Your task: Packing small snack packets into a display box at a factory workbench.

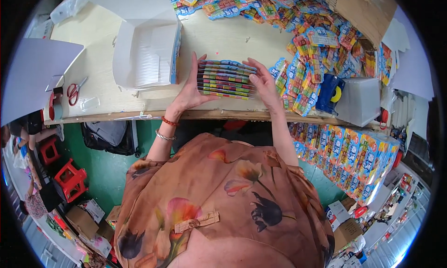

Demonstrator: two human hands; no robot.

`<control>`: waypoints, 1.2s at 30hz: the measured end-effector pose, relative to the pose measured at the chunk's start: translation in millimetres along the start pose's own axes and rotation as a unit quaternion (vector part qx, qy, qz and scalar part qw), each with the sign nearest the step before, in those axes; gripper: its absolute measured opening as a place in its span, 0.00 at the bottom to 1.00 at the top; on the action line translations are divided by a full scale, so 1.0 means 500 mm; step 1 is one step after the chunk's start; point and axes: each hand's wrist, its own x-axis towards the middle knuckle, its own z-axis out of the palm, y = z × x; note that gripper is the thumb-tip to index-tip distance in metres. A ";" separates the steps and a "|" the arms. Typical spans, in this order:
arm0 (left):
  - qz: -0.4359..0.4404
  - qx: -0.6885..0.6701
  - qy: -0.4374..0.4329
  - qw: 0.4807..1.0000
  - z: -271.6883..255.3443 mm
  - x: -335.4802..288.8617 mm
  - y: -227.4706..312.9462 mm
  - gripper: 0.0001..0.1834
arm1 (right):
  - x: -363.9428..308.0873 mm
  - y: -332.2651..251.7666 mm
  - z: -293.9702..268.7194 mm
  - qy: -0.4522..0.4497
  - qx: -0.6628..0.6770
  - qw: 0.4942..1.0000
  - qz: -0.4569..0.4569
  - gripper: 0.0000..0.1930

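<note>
Between my two hands is a stack of colourful candy packs (pixel 226 80), standing on edge in several thin layers. My left hand (pixel 192 89) is closed round the stack's left side, with a beaded bracelet and a metal bangle on that wrist. My right hand (pixel 264 84) grips the right side, its thumb and fingers on the pack edges. Just left of the stack, an open white display box (pixel 148 56) holds a row of thin pale edges along its inside. To the right and behind, a big loose heap of the same colourful packs (pixel 307 49) covers the table.
A blue tape dispenser (pixel 329 95) and a clear plastic box (pixel 358 100) stand near the front right edge. Red-handled scissors (pixel 73 93) lie at the left. Below the table at right are stacked filled boxes (pixel 347 151); red stools (pixel 70 179) stand on the floor at left.
</note>
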 end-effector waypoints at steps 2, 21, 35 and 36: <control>0.005 -0.013 0.004 1.000 0.001 0.002 0.007 0.76 | -0.004 0.010 0.010 0.021 -0.033 0.999 -0.013 0.23; -0.078 0.015 0.009 0.997 -0.002 -0.012 0.000 0.49 | -0.032 -0.097 -0.112 0.242 -0.484 0.830 -0.134 0.15; -0.042 -0.001 0.016 0.999 0.004 -0.017 -0.022 0.51 | 0.040 -0.147 -0.221 0.234 -0.572 0.771 0.155 0.34; -0.042 0.000 0.017 0.999 0.003 -0.015 -0.019 0.51 | 0.037 -0.136 -0.200 0.230 -0.562 0.789 0.095 0.31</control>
